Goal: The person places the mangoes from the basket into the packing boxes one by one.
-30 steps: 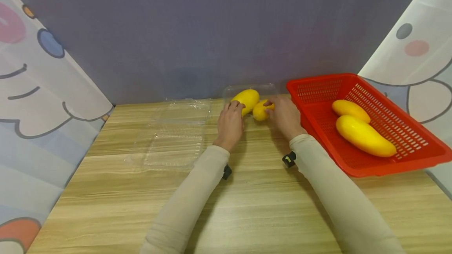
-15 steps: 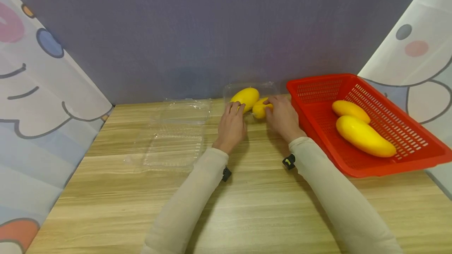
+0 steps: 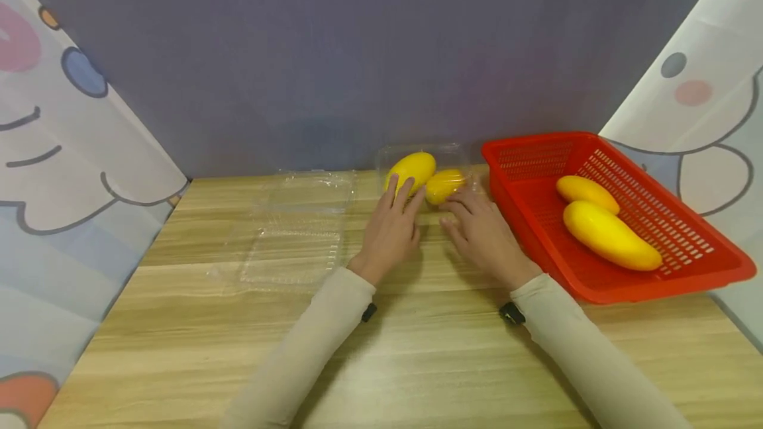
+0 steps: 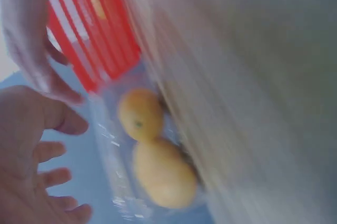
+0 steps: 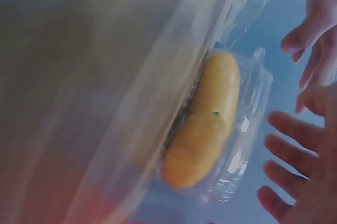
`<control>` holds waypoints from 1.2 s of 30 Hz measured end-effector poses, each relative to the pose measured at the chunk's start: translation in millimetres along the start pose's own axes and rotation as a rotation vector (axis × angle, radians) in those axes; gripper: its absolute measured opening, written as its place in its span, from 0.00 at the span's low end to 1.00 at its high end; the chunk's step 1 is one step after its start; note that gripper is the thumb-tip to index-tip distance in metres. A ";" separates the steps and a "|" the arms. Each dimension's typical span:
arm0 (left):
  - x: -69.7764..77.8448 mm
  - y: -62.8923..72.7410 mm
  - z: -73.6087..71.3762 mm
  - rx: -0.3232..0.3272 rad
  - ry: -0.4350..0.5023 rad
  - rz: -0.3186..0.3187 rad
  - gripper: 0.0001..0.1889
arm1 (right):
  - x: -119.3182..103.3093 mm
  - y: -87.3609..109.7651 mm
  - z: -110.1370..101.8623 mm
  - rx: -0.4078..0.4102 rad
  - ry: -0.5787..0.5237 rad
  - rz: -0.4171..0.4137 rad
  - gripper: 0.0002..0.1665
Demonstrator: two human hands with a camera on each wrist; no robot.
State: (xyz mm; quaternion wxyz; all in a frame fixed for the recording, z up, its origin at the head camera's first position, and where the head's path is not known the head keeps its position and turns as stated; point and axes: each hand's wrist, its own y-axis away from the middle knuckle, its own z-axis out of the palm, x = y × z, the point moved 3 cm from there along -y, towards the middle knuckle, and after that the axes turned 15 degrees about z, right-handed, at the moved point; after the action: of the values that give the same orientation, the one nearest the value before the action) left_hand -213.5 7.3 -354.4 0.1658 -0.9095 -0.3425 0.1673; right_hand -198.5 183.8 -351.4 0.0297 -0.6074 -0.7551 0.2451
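Observation:
Two yellow mangoes, a larger left one (image 3: 415, 165) and a smaller right one (image 3: 445, 185), lie side by side in a clear plastic clamshell box (image 3: 456, 151) against the back wall. My left hand (image 3: 386, 234) spreads its fingers, the fingertips overlapping the front of the larger mango in the head view. My right hand (image 3: 485, 234) is just in front of the smaller mango with fingers loosely bent, holding nothing. In the left wrist view, the mangoes (image 4: 164, 176) appear blurred. The right wrist view shows clear plastic (image 5: 245, 124) along their side.
Another clear clamshell box (image 3: 292, 257) lies unfolded on the wooden table (image 3: 429, 363) at the left. To the right stands a red slotted basket (image 3: 551, 257) with two more mangoes (image 3: 610, 236) in it. A grey wall (image 3: 357, 51) borders the back.
My right hand has let go of the smaller mango and drawn back toward me. The left hand has shifted slightly nearer, its fingers spreading wider.

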 end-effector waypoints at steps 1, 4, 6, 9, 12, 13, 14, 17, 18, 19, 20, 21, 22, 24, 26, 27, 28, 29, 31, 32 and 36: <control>4.6 5.4 -4.3 0.009 -0.014 0.036 0.35 | -0.7 6.8 -1.3 -0.020 0.036 -0.018 0.21; 16.9 25.5 -16.6 -0.001 0.009 0.116 0.31 | -0.5 28.0 -3.1 -0.105 0.147 -0.061 0.26; 19.4 38.4 -25.3 -0.015 0.062 0.130 0.28 | -0.6 41.9 -3.1 -0.171 0.206 -0.090 0.29; 6.4 51.8 -43.5 0.000 0.147 0.074 0.25 | -3.8 58.4 -1.8 -0.245 0.244 -0.135 0.30; -27.7 63.3 -64.3 0.063 0.238 -0.050 0.23 | -10.6 69.3 -0.5 -0.296 0.235 -0.168 0.30; -42.4 69.2 -69.8 0.076 0.262 -0.108 0.22 | -13.2 72.1 0.0 -0.314 0.224 -0.177 0.30; -57.8 76.2 -74.2 0.090 0.286 -0.169 0.21 | -15.5 74.7 0.6 -0.337 0.218 -0.183 0.31; -102.8 106.6 -79.9 0.090 0.352 -0.355 0.20 | -19.7 79.7 1.4 -0.413 0.215 -0.177 0.33; -116.6 118.4 -80.0 0.082 0.359 -0.411 0.20 | -20.5 80.4 1.6 -0.434 0.215 -0.173 0.33; -129.6 130.6 -79.6 0.071 0.364 -0.464 0.20 | -20.9 80.6 1.8 -0.449 0.218 -0.173 0.33; -141.5 142.3 -79.1 0.061 0.365 -0.505 0.20 | -20.9 80.6 2.2 -0.469 0.221 -0.164 0.34; -152.3 153.5 -78.2 0.042 0.379 -0.543 0.21 | -20.7 80.3 2.6 -0.488 0.218 -0.154 0.35; -162.5 163.8 -77.0 0.020 0.387 -0.575 0.21 | -20.6 80.0 3.1 -0.505 0.214 -0.146 0.35; -180.4 180.9 -73.8 -0.043 0.424 -0.637 0.23 | -20.4 79.7 4.2 -0.532 0.200 -0.135 0.35; -194.7 194.2 -69.8 -0.121 0.513 -0.691 0.27 | -19.9 79.8 5.8 -0.555 0.190 -0.120 0.36; -200.2 199.3 -67.5 -0.151 0.575 -0.717 0.28 | -19.9 79.9 6.3 -0.560 0.183 -0.117 0.36; -204.6 203.3 -65.3 -0.171 0.634 -0.741 0.29 | -20.0 80.0 6.8 -0.561 0.179 -0.117 0.36; -208.1 206.6 -63.2 -0.182 0.699 -0.761 0.30 | -20.0 80.1 7.0 -0.561 0.173 -0.116 0.36; -212.2 211.1 -60.0 -0.191 0.806 -0.786 0.31 | -20.2 80.2 7.2 -0.558 0.160 -0.113 0.35; -213.0 212.3 -58.9 -0.184 0.849 -0.792 0.31 | -20.3 80.1 7.4 -0.557 0.155 -0.111 0.35; -212.6 214.7 -55.7 -0.183 0.952 -0.795 0.29 | -21.0 79.8 8.1 -0.553 0.141 -0.113 0.35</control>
State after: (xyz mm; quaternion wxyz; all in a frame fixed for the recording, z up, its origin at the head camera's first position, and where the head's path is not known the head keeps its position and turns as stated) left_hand -219.3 -299.9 -353.7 0.2712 -0.6979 -0.5563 -0.3604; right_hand -123.8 172.9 -385.7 -0.0708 -0.5648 -0.8220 -0.0151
